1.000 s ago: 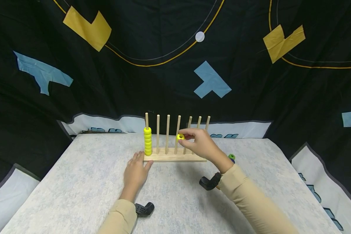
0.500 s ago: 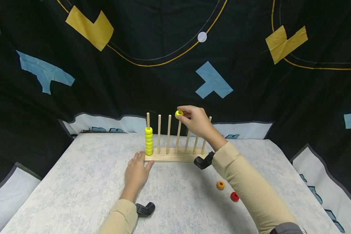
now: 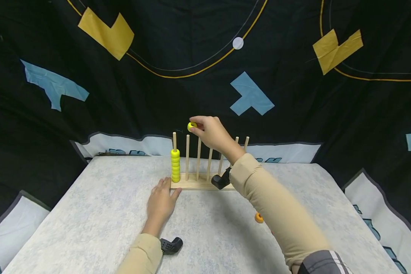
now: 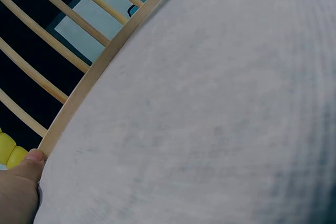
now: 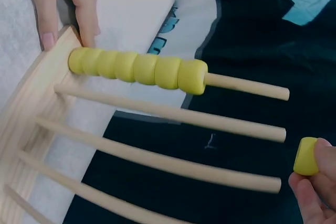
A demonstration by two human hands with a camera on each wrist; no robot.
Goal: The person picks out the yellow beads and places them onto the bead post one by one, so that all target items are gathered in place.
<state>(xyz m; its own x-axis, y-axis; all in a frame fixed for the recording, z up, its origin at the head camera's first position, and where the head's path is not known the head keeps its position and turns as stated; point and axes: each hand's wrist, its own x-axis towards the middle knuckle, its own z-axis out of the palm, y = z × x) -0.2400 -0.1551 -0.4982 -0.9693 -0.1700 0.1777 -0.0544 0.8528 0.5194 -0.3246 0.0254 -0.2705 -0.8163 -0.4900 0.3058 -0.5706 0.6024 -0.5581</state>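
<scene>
A wooden peg stand [image 3: 195,185] with several upright dowels stands at the table's far side. Yellow beads [image 3: 175,166] are stacked on its leftmost peg, whose top is bare. My left hand [image 3: 161,201] holds the left end of the base, thumb at the front edge and fingers at the side. Above the pegs, my right hand [image 3: 210,133] pinches a single yellow bead [image 5: 306,156] between thumb and fingers. In the right wrist view this bead is apart from the peg tips, near the second and third pegs. The right hand and forearm hide parts of the right-hand pegs.
An orange bead [image 3: 258,217] lies on the table [image 3: 99,213] beside the right forearm. A sliver of red shows by the sleeve, mostly hidden. A dark cloth [image 3: 157,102] with coloured patches hangs behind the table.
My right hand has lifted the yellow bead from low among the pegs to above their tips, then moved it left. The left hand stays at the base. The forearm now covers the red bead.
</scene>
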